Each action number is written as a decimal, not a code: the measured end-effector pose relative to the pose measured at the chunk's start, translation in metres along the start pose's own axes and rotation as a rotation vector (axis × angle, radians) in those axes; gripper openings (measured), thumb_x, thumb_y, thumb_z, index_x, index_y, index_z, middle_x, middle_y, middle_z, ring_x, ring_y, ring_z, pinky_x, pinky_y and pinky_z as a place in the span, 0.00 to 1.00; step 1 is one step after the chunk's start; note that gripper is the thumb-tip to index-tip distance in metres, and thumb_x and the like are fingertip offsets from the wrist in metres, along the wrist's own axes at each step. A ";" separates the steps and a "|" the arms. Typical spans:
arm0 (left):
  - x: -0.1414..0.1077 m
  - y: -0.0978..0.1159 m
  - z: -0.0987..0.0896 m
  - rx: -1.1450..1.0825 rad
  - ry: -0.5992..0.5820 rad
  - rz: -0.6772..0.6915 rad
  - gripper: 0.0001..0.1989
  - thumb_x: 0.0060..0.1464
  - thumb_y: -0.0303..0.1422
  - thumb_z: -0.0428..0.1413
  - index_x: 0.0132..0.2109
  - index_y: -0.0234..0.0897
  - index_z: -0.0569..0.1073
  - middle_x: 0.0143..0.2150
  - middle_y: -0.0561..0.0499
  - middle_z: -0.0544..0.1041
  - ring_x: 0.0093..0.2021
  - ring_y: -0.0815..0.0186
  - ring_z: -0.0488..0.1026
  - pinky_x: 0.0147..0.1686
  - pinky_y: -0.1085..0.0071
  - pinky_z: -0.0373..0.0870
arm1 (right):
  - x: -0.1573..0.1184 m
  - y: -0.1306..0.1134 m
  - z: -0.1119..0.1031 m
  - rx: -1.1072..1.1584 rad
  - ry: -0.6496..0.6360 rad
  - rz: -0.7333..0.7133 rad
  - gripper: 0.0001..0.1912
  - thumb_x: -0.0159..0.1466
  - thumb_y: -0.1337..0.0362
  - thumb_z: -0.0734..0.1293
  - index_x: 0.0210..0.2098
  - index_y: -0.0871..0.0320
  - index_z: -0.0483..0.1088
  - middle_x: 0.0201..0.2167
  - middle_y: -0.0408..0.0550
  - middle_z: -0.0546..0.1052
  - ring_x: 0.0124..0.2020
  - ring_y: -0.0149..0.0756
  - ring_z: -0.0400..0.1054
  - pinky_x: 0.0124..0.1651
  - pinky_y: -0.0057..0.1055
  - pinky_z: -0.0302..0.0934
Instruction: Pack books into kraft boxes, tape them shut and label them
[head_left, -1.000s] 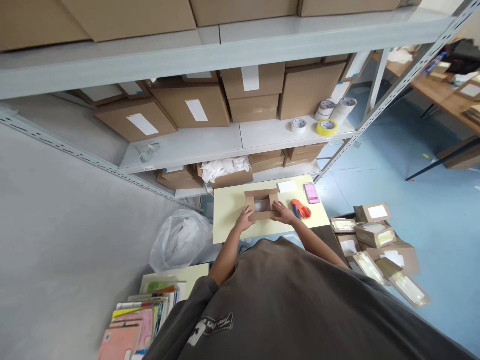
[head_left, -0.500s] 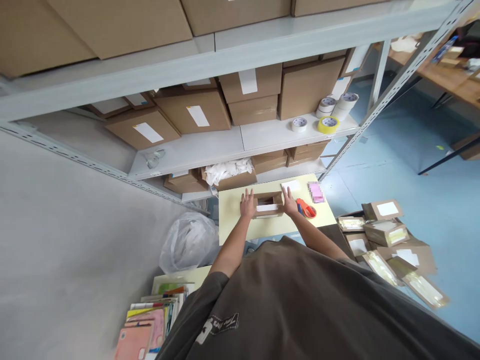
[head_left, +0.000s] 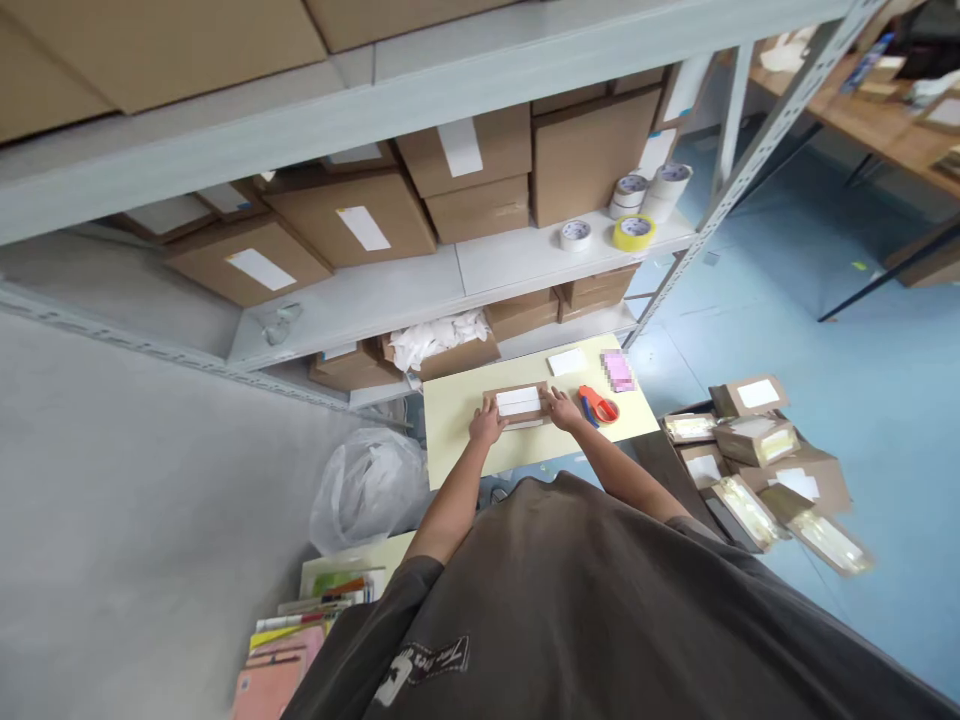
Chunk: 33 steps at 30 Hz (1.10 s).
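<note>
A small cardboard box [head_left: 492, 396] lies on the pale yellow table, its top flaps folded down and a white label [head_left: 517, 402] across the seam. My left hand [head_left: 487, 422] grips its left end with fingers bent over the edge. At the opposite end, my right hand [head_left: 561, 408] has its fingers curled onto the flap's corner. Just right of that hand sits an orange tape dispenser [head_left: 598, 404] with a blue part. Behind are a white card [head_left: 567, 362] and a pink item [head_left: 618, 370], blurred out. What the box contains is hidden.
A grey metal shelf [head_left: 337, 295] with cartons and tape rolls [head_left: 634, 232] rises beyond the yellow table [head_left: 457, 455]. Taped parcels [head_left: 754, 440] are piled at right. To the left are a clear plastic bag [head_left: 367, 490] and stacked folders [head_left: 274, 670].
The box stood open with its flaps up; now they are folded down and the label lies flat on top. Both hands moved from its sides onto its ends. The view shifted slightly.
</note>
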<state>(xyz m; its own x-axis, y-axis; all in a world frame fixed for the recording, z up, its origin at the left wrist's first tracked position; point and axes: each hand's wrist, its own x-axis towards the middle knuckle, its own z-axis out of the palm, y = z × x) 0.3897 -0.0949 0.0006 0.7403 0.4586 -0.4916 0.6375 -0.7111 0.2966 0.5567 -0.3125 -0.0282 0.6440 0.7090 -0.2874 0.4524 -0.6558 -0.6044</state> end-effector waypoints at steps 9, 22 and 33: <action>0.022 -0.001 -0.014 0.214 -0.149 -0.023 0.45 0.68 0.54 0.49 0.82 0.43 0.45 0.84 0.41 0.34 0.77 0.38 0.56 0.70 0.46 0.63 | -0.045 0.074 -0.038 -0.020 0.291 0.164 0.29 0.73 0.64 0.61 0.72 0.61 0.64 0.70 0.61 0.69 0.72 0.51 0.60 0.71 0.43 0.58; 0.045 0.000 -0.020 0.355 -0.288 -0.040 0.46 0.68 0.51 0.50 0.82 0.32 0.43 0.82 0.32 0.33 0.77 0.40 0.57 0.69 0.50 0.66 | -0.036 0.130 -0.015 0.132 0.030 0.268 0.22 0.65 0.59 0.74 0.57 0.56 0.75 0.49 0.58 0.81 0.52 0.52 0.76 0.53 0.40 0.67; 0.033 0.001 -0.012 0.184 -0.270 -0.043 0.48 0.68 0.53 0.52 0.82 0.39 0.41 0.82 0.34 0.29 0.79 0.42 0.53 0.68 0.53 0.66 | -0.033 0.103 -0.032 0.120 0.022 0.341 0.25 0.70 0.62 0.62 0.64 0.63 0.65 0.53 0.67 0.79 0.50 0.55 0.76 0.52 0.46 0.67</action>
<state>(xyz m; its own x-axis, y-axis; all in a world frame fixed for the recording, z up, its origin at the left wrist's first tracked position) 0.4177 -0.0744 -0.0055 0.6148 0.3497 -0.7069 0.5991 -0.7900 0.1302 0.6020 -0.4115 -0.0567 0.7593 0.4480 -0.4720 0.1347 -0.8178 -0.5596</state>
